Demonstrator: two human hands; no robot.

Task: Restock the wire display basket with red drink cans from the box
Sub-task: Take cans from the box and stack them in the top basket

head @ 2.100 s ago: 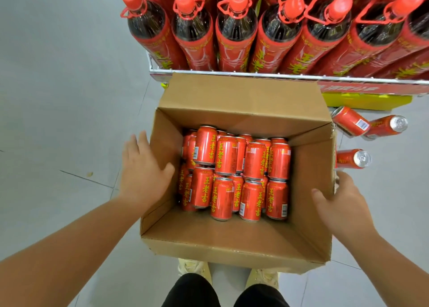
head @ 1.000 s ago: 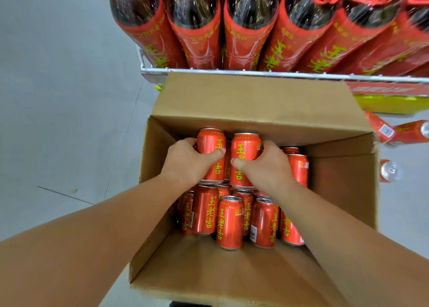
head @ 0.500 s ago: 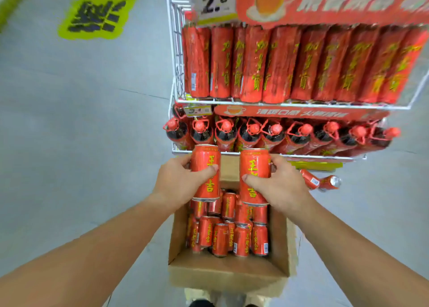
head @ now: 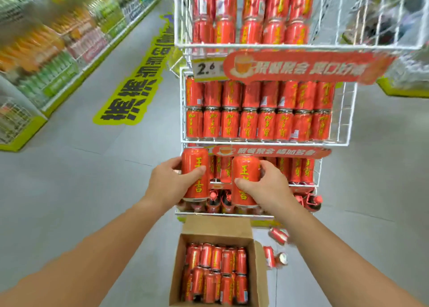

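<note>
Carry step: left hand [head: 169, 186] grip clamped round left can [head: 194, 167], right hand [head: 267, 187] round right can [head: 246, 167]; both upright, above box [head: 216, 229]. Next: raise into top wire basket [head: 301, 46], likely gap at right.

Both bare forearms are extended forward from the lower corners of the frame and angled inward toward the centre. The left hand [head: 170, 185] is seen at mid-frame, just left of the midline. Its fingers are wrapped round the far side of an upright red can [head: 195, 159], and the thumb is laid across the near face. The right hand [head: 269, 190] is held just beside it, slightly lower. A second can [head: 246, 167] is gripped the same way, with the thumb across the front and the fingers curled behind. Both wrists are seen roughly straight. The hands are not touching.
</note>
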